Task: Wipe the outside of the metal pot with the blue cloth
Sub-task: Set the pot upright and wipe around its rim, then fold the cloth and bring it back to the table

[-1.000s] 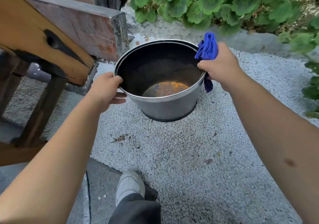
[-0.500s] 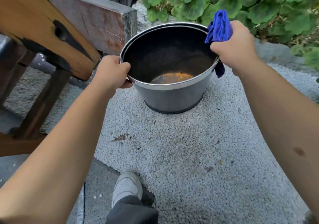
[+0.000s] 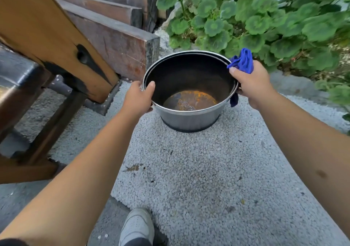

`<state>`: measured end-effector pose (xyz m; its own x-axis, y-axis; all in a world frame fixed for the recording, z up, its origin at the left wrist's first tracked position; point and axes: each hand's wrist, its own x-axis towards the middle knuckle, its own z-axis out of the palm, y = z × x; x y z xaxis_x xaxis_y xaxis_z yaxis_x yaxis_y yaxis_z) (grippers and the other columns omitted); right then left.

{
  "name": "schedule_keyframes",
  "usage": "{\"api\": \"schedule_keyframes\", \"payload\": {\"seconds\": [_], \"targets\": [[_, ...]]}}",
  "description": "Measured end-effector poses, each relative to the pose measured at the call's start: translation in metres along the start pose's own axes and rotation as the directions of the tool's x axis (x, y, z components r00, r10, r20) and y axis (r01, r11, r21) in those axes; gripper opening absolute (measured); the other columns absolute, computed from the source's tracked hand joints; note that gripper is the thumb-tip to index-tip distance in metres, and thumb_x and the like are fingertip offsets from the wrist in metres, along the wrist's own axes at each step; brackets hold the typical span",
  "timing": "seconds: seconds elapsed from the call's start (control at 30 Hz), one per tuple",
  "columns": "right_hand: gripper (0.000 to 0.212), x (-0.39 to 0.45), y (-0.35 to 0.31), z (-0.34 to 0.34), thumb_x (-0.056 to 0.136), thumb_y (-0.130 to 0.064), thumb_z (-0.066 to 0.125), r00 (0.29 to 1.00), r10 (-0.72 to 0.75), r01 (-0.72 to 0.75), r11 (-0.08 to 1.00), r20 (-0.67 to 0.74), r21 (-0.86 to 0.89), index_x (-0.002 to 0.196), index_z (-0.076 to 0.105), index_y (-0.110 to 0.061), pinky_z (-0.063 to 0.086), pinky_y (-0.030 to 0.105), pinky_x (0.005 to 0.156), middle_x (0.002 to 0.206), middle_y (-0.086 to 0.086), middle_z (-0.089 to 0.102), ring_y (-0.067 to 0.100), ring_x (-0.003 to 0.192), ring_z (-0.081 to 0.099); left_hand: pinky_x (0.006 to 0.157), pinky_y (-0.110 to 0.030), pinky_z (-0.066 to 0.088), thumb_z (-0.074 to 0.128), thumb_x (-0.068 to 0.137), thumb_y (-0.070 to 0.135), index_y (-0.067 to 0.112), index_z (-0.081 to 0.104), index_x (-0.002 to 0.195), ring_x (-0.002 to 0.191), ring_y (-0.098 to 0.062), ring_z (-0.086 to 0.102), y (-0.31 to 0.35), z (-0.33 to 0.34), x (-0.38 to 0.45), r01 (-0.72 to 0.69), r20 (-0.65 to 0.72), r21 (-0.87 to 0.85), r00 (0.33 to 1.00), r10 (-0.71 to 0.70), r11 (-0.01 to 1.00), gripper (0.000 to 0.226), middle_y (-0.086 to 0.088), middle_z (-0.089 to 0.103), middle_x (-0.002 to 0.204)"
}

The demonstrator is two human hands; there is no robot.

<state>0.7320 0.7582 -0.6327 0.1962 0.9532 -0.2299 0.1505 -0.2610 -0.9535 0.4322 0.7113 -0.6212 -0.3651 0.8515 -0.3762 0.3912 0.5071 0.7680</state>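
Observation:
A metal pot [image 3: 189,119] with a dark inside and a rusty orange bottom is in the middle of the view above the pebbled ground. My left hand [image 3: 137,99] grips its left rim, thumb over the edge. My right hand [image 3: 251,83] grips the right rim together with the blue cloth [image 3: 243,61], which bunches up above my fingers; a dark blue end hangs down along the pot's outer right wall.
A wooden bench leg [image 3: 56,43] slants at the left, with dark timber steps [image 3: 117,43] behind it. Green round-leaved plants [image 3: 265,22] fill the back right. Pale pebbled paving [image 3: 198,170] spreads below the pot. My white shoe [image 3: 137,226] shows at the bottom.
The pot sits lower and nearer the frame's centre than half a second ago. My left thumb has come over the rim. My right hand still holds the cloth at the right rim.

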Motion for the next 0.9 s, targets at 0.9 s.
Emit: {"api": "schedule_keyframes", "payload": {"seconds": [0.9], "targets": [[0.021, -0.12, -0.084, -0.072, 0.079, -0.033, 0.059, 0.845, 0.143, -0.346, 0.881, 0.515, 0.323, 0.079, 0.073, -0.018, 0.055, 0.023, 0.047, 0.077, 0.004, 0.075, 0.019, 0.064, 0.073, 0.106, -0.047, 0.044, 0.073, 0.073, 0.019, 0.03, 0.043, 0.136, 0.115, -0.02, 0.063, 0.058, 0.042, -0.137, -0.468, 0.457, -0.204, 0.731, 0.506, 0.86, 0.071, -0.008, 0.065, 0.125]]}}
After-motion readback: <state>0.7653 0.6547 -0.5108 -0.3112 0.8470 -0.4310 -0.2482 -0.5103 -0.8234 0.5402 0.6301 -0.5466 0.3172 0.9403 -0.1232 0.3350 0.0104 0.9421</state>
